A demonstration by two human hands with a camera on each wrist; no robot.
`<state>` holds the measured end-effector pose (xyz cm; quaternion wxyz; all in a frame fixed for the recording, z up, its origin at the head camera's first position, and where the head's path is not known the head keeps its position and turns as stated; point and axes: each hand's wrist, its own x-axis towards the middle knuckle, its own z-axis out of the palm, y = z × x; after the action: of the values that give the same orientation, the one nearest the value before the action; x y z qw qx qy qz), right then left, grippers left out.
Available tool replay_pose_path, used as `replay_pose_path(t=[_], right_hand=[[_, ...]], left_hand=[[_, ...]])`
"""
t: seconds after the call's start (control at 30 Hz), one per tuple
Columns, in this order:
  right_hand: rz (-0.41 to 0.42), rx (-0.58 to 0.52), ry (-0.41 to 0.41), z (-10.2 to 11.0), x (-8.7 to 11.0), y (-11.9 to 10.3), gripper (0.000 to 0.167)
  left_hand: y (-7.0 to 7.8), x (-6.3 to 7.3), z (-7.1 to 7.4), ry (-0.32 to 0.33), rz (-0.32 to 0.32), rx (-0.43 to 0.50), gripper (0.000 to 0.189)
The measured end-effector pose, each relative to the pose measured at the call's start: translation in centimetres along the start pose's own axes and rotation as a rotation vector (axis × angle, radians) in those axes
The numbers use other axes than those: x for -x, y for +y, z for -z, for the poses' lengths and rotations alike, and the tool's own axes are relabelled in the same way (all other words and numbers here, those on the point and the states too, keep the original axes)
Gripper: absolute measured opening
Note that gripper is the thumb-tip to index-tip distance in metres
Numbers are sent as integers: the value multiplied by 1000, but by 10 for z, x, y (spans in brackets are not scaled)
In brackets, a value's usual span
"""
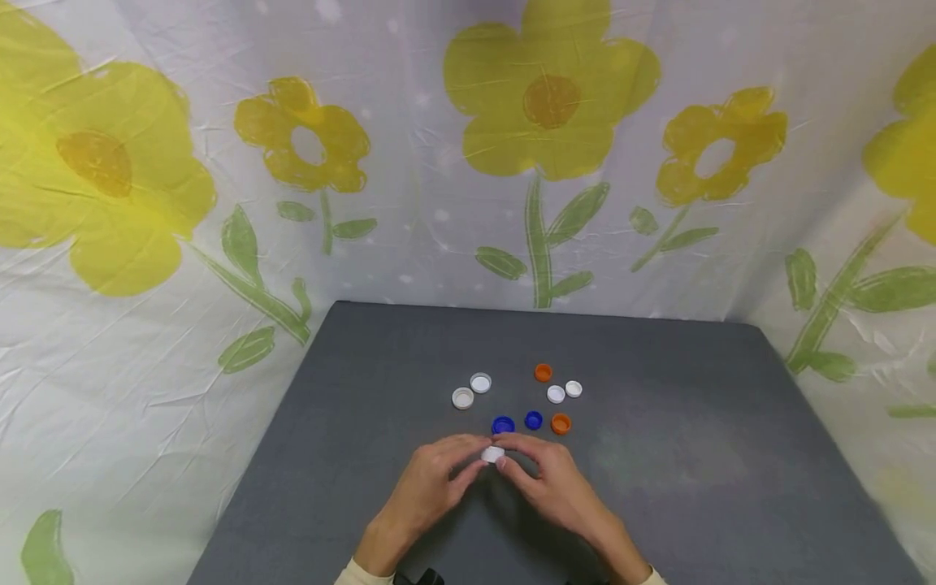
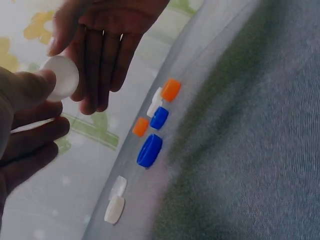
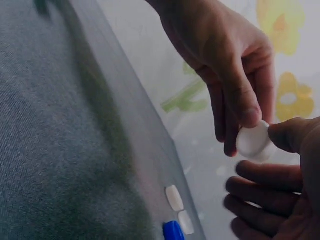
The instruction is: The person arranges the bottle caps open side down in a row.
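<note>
Pale sleeves (image 1: pixel 361 574) occupy the near edge of the head view, with both forearms extending toward the middle of a dark grey tabletop (image 1: pixel 702 471). Left hand (image 1: pixel 427 475) and right hand (image 1: pixel 544 479) meet at their fingertips; each has its thumb and index finger drawn close together, pinching one white held cap (image 1: pixel 493 455) from its own side. Just beyond the fingertips lies a larger blue cap (image 1: pixel 503 425), with a small blue cap (image 1: pixel 534 420) and a near orange cap (image 1: pixel 561 423) in sequence to its right. Farther left, a near-left white cap (image 1: pixel 463 398) sits just beside a far-left white cap (image 1: pixel 480 383). Farther right are an inner white cap (image 1: pixel 556 394), an outer white cap (image 1: pixel 574 388) and a far orange cap (image 1: pixel 543 372). A flowered curtain (image 1: pixel 417 162) stands behind the far edge. The left wrist view shows the held cap raised clear of the tabletop, its round face exposed; the left thumb presses on that face, and the right hand's remaining fingers extend nearly straight. The right wrist view shows the right thumb on the rim, the remaining right fingers spread apart, and the left thumb bearing on the opposite side.
</note>
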<state>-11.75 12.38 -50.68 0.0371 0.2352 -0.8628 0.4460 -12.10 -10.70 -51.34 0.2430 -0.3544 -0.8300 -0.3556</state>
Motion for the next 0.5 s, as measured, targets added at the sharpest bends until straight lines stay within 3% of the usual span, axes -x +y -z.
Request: replay_pose_path(t=[0.1, 0.23, 0.33, 0.5], right_hand=[[103, 77, 88, -1, 1, 2, 30], [262, 159, 196, -2, 1, 5, 49], [358, 164, 226, -4, 1, 8, 59], [466, 205, 232, -9, 2, 10, 59]], left_hand=[[2, 0, 0, 23, 93, 45, 28], [6, 1, 0, 38, 237, 121, 22], [7, 2, 1, 24, 373, 210, 19], [10, 2, 2, -16, 572, 353, 15]])
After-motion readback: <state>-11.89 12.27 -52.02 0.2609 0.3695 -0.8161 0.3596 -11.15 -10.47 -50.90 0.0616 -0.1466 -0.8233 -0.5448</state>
